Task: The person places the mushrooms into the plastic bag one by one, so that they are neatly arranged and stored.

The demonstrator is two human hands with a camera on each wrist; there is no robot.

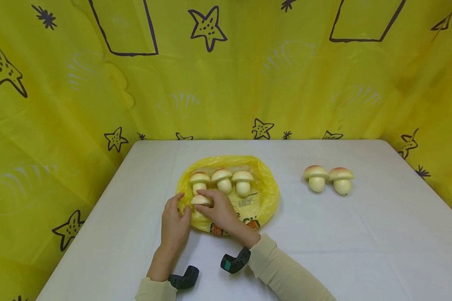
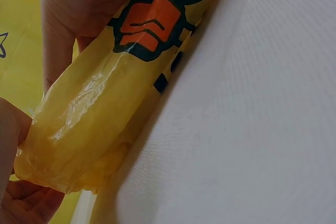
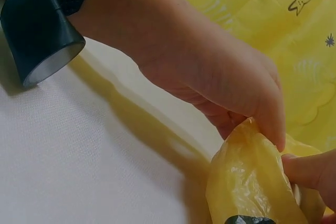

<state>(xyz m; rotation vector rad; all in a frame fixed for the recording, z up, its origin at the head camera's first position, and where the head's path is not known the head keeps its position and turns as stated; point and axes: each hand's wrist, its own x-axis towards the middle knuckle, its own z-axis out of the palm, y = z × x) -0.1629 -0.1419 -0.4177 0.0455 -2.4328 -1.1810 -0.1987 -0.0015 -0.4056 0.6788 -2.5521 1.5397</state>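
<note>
Mushroom (image 1: 200, 201) sat pinched in right grip (image 1: 223, 211) while left grip (image 1: 174, 225) pinched the bag (image 1: 269, 192), presumably to steady it.

The head view looks forward and down; both nearer wrist views share the yellow bag (image 1: 268, 194).

Room to pass runs along the counter (image 1: 361, 251) between the bag (image 1: 270, 190) and the mushroom pair (image 1: 338, 174). Three mushrooms (image 1: 222, 176) crowd the bag's far side; the right arm (image 1: 246, 235) crosses its near rim.
</note>
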